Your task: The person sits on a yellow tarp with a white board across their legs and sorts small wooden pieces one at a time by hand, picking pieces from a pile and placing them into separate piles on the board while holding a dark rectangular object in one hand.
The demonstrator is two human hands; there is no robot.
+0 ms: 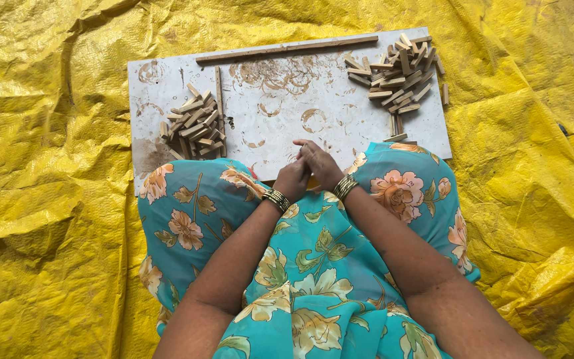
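Bright, even daylight, soft shadows, mild sheen on the yellow tarp (54, 133), sharp focus throughout.

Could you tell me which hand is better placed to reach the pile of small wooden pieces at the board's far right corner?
The right hand, probably. Both hands are clasped together at the board's near edge, but that pile lies on its side; the left hand would have to cross over.

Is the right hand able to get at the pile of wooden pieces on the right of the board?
Probably yes: the right hand rests near the pile, with only bare board between.
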